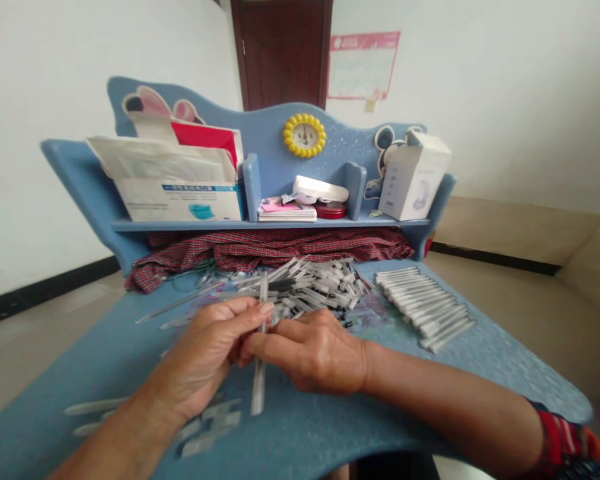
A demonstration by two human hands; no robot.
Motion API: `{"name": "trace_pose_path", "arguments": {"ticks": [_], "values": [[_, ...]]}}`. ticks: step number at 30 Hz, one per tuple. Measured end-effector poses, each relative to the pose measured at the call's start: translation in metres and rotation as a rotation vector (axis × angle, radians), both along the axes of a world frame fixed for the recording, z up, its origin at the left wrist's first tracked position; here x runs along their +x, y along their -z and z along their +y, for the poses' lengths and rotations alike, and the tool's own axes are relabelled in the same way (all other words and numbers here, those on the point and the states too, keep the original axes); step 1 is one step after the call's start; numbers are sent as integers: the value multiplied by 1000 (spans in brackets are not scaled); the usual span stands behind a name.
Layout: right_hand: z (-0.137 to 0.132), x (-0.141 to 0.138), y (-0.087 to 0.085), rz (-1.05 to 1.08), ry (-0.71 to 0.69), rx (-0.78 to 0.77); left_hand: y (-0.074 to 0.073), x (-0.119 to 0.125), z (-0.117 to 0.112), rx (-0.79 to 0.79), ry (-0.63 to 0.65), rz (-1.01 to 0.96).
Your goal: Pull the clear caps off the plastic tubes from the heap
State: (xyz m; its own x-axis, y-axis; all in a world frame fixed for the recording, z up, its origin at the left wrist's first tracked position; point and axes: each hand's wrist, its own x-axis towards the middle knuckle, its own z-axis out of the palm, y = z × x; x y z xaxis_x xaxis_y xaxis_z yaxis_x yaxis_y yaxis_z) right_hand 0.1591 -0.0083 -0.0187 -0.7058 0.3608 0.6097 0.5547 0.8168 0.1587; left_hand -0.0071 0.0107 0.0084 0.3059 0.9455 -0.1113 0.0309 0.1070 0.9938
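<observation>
Over the front middle of the desk, both hands meet on a slim, pen-like translucent plastic tube standing nearly upright in view. My left hand pinches it between thumb and fingers near its upper part. Just below, the curled fingers of my right hand close around the same tube; its middle is partly hidden by them. Behind the hands lies a loose pile of short clear, white and black plastic pieces. Flat translucent strips lie beneath my left forearm. To the right, similar slim tubes lie side by side in a row.
The blue desk has a raised back shelf holding a mask box, a white carton, papers and a red tin. A checked cloth is bunched under the shelf. A yellow-rimmed clock is on the backboard.
</observation>
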Motion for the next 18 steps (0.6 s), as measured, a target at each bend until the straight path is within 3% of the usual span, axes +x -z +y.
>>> {"name": "trace_pose_path", "arguments": {"ticks": [6, 11, 14, 18], "values": [[-2, 2, -12, -78, -7, 126, -2, 0, -3, 53, 66, 83], [-11, 16, -34, -174, 75, 78, -4, -2, -2, 144, 76, 151], [-16, 42, -49, -268, 243, -15, -4, -4, 0, 177, 86, 238], [-17, 96, -63, -472, 619, -241, -8, -5, -2, 216, 85, 284]]}}
